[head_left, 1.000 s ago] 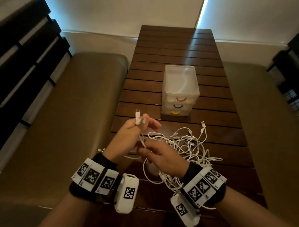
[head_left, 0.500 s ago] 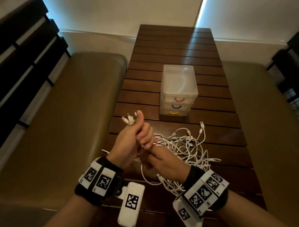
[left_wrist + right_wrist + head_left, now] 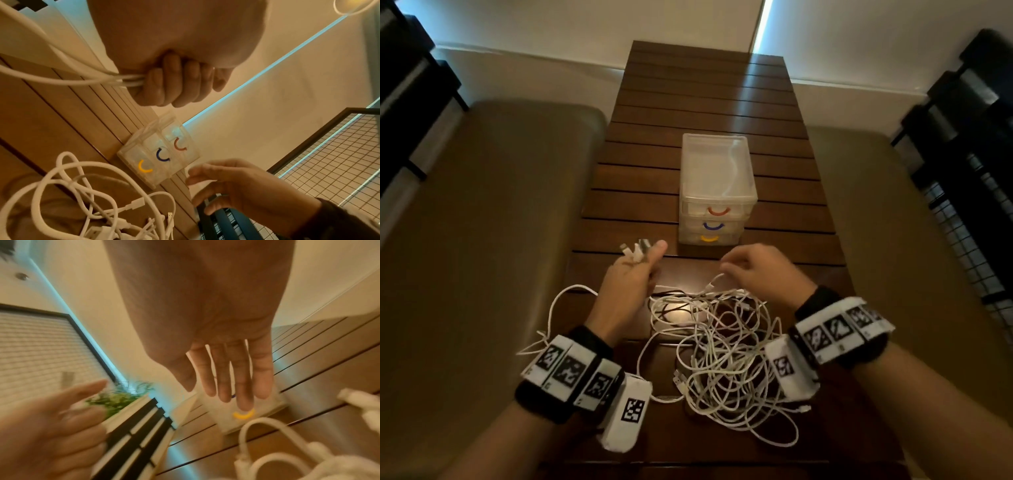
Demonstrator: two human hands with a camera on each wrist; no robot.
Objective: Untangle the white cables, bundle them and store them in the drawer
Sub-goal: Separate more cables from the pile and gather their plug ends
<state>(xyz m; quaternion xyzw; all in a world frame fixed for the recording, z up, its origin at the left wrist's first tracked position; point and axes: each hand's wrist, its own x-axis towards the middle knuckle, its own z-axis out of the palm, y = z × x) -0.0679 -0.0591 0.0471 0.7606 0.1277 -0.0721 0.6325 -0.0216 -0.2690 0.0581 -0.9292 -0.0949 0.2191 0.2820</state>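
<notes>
A tangle of white cables (image 3: pixel 726 349) lies on the wooden table (image 3: pixel 709 102) in front of me. My left hand (image 3: pixel 633 270) grips several cable ends in its fist, the plugs (image 3: pixel 635 251) sticking out above the thumb; in the left wrist view its fingers (image 3: pixel 176 84) curl round the strands. My right hand (image 3: pixel 753 270) hovers open above the far edge of the tangle, fingers (image 3: pixel 232 374) straight and empty. A clear three-drawer box (image 3: pixel 717 192) with red, blue and yellow handles stands just beyond both hands, all drawers pushed in.
Padded benches flank the table at left (image 3: pixel 493 240) and right (image 3: pixel 893 240). A black wire-grid rack (image 3: pixel 969 205) stands at the far right. The table's far half, beyond the drawer box, is bare slats.
My right hand let go of the strands near the left hand and moved right and forward, now open over the tangle. The left hand keeps its grip on the cable ends.
</notes>
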